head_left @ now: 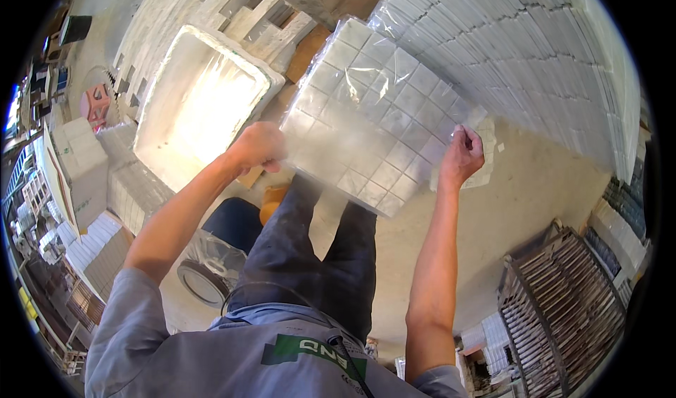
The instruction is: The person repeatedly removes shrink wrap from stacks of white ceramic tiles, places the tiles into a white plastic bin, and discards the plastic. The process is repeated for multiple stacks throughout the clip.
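In front of my legs is a square sheet of pale stone mosaic tiles [398, 122] with a glossy clear plastic film [362, 74] over it. My left hand [259, 147] is closed at the sheet's left corner, its fingertips slightly blurred, and it seems to grip the film's edge. At the right side, my right hand [461, 157] pinches the film between thumb and fingers. The film is wrinkled toward the far edge. What supports the sheet from below is hidden.
Left of the sheet stands a white foam tub [151, 127], bright inside. Long stacks of pale tile sheets [514, 53] rise at the far right. A slatted rack [563, 306] stands near right; a dark blue stool seat [232, 223] is beside my leg.
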### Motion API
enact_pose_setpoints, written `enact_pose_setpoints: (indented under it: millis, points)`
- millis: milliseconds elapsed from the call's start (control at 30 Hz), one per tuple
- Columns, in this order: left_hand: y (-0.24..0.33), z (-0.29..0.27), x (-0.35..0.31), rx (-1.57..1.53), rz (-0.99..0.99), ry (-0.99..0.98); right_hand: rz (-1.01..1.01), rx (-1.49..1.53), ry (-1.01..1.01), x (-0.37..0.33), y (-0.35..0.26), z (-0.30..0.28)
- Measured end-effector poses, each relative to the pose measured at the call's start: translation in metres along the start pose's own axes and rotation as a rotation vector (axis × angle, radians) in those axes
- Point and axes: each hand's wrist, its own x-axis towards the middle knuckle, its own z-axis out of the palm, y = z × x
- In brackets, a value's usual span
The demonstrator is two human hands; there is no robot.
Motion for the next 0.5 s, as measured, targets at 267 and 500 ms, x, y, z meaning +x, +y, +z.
enact_pose_setpoints:
  millis: [267,500]
  points:
    - [0.068,0.008,-0.028,0.896,0.456,0.51,0.005,-0.058,-0.026,0.002,0.005,-0.003]
    - [0.097,0.079,0.028,1.071,1.16,0.332,0.015,-0.041,-0.031,0.001,-0.005,0.0]
